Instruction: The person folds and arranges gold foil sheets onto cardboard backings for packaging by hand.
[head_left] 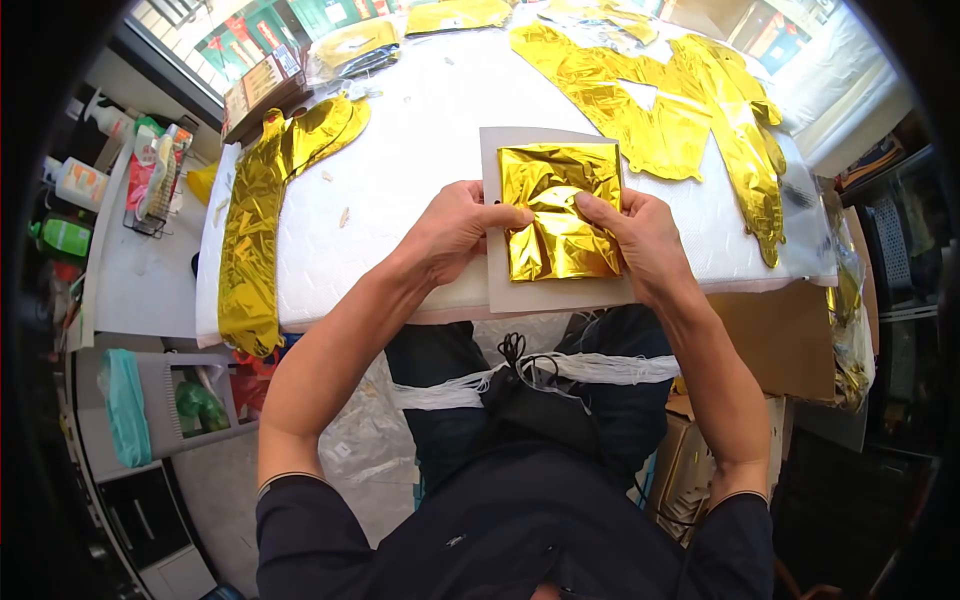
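A folded gold foil balloon (560, 247) lies flat on a grey card (553, 295) near the table's front edge. From the left, my left hand (462, 228) grips the card's edge, its thumb pressed on the foil. My right hand (645, 235) pinches the foil's right side, thumb on top and fingers partly hidden behind. Flat gold foil balloons (648, 120) are spread at the back right. Another long gold foil balloon (250, 250) hangs over the table's left side.
The white padded table (410, 130) carries packaged gold foil (455, 15) along its far edge and a brown box (262, 92) at the back left. White strings (615, 369) cross my lap. A cardboard box (765, 340) stands at the right; a shelf (115, 270) with bottles is left.
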